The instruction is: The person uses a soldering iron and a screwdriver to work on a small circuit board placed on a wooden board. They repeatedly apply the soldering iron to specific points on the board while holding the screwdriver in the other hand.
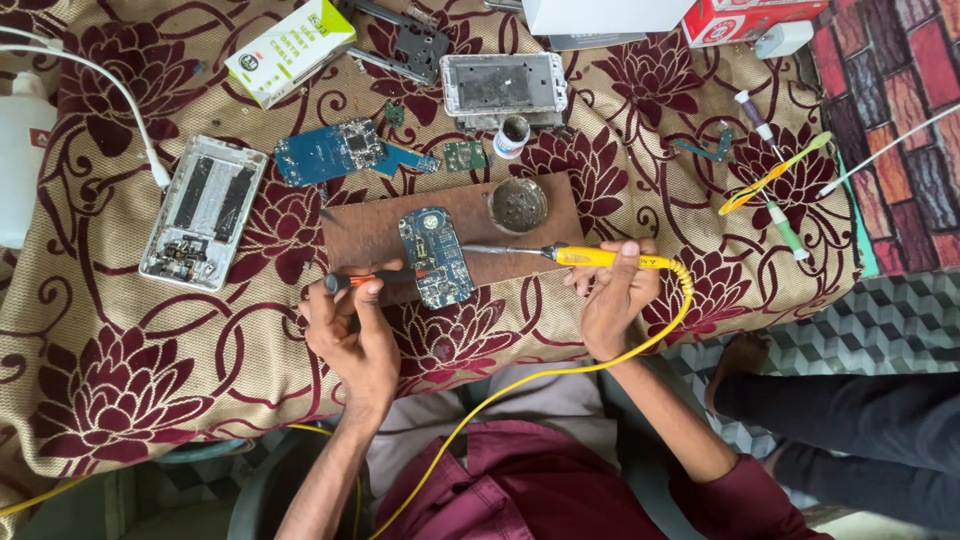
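Note:
A blue circuit board (435, 256) lies on a brown wooden board (370, 232) on the patterned cloth. My right hand (612, 300) grips a yellow-handled soldering iron (600, 258); its metal tip points left and reaches the circuit board's right edge. My left hand (350, 325) pinches a slim tool with an orange grip (368, 279), whose end rests at the board's left edge. A yellow cable (560, 370) runs from the iron down past my lap.
A small round tin (517, 205) sits on the wooden board. Two opened phone frames (205, 210) (503, 85), another blue board (335, 150), a green-white box (290, 45), a white cable (120, 95) and small tools (775, 175) lie around. Another person's leg (850, 420) is at right.

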